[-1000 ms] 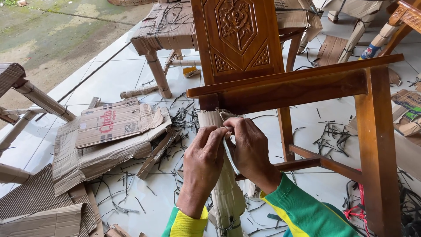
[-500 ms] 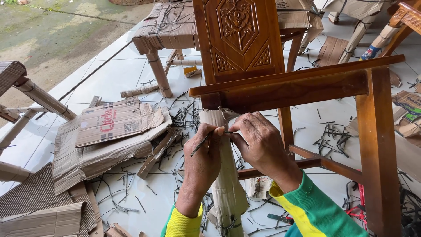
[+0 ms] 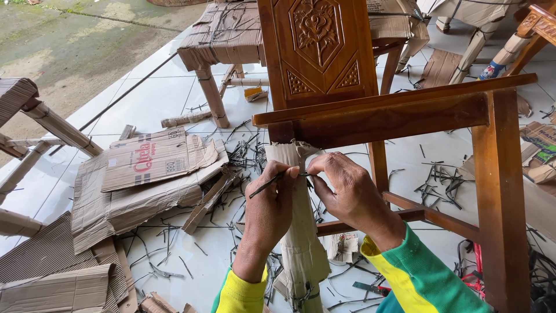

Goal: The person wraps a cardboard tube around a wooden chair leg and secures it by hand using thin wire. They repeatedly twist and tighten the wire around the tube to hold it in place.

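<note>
White glossy floor tiles (image 3: pixel 145 98) fill the head view, edged at top left by mossy bare ground and littered with short dark strap offcuts (image 3: pixel 437 185), flattened brown corrugated cardboard sheets (image 3: pixel 139 179) and cardboard-wrapped furniture legs cut off at the frame's left edge. At centre, the left hand (image 3: pixel 269 211) and right hand (image 3: pixel 347 194) pinch closed on a thin dark strap (image 3: pixel 267 184) against the cardboard-wrapped leg (image 3: pixel 298 232) of a brown varnished wooden chair (image 3: pixel 405 116), fingers narrow. How the strap runs behind the leg is hidden, and the leg's foot is cut off below.
</note>
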